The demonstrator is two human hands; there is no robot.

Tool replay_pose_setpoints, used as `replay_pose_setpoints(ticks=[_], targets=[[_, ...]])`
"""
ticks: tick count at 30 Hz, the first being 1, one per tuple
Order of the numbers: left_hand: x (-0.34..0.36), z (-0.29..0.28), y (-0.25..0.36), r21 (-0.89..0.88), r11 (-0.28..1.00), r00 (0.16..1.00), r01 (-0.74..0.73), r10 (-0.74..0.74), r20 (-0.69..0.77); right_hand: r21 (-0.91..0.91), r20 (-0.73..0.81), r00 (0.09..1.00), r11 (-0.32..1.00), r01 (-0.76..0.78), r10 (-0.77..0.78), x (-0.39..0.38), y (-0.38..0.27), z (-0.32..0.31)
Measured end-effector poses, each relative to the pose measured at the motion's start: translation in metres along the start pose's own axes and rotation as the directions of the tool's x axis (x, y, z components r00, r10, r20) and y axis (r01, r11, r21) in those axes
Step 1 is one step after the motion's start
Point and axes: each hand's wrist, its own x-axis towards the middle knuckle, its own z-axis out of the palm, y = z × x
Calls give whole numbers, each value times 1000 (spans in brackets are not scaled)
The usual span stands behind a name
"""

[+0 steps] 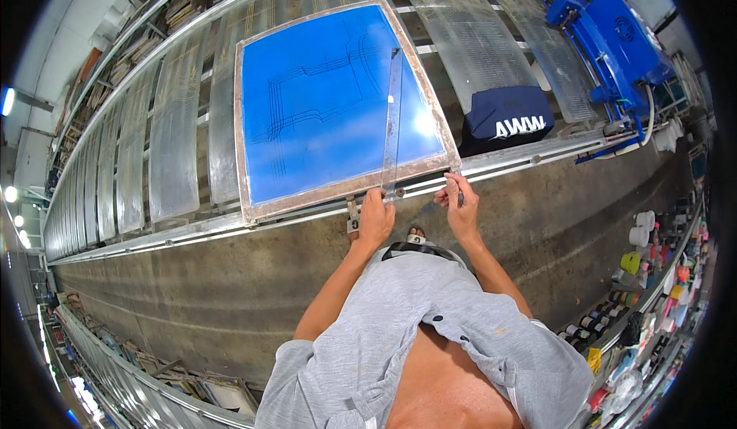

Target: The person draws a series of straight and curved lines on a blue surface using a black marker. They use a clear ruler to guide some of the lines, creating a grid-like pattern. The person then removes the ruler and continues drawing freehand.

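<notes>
A framed silk screen (322, 68) with a bright blue face lies tilted across the long table. Thin dark lines form a stepped, pocket-like outline on the blue, and light glares off its right side. Down that side lies a long, narrow ruler (393, 110), its near end reaching over the frame's front edge. There my left hand (376, 218) has its fingers closed on the ruler. Just right of it, by the screen's near right corner, my right hand (462, 206) is pinched around a slim dark pen-like thing (461, 197), mostly hidden by the fingers.
Several clear panels (184, 137) line the table behind a metal rail (153, 241). Folded navy cloth (507, 110) with white print lies right of the screen. A blue machine (622, 37) stands at the far right. Tubs and bottles (637, 237) crowd the right-hand shelf.
</notes>
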Motion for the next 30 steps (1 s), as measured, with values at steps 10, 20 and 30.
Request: replay_pose_setpoints(ticks=[10,20,30], targets=[[24,-42,55,-360,930,997,66,-44,70,228,300,950,960,-165,92,0,-80,8],[31,-47,77,-346,933,995,98,-94,30,233,301,939,941,-244,169,4,-79,14],[30,-40,74,-199,974,993,-107,116,35,207,261,926,921,-331,274,8,-60,19]])
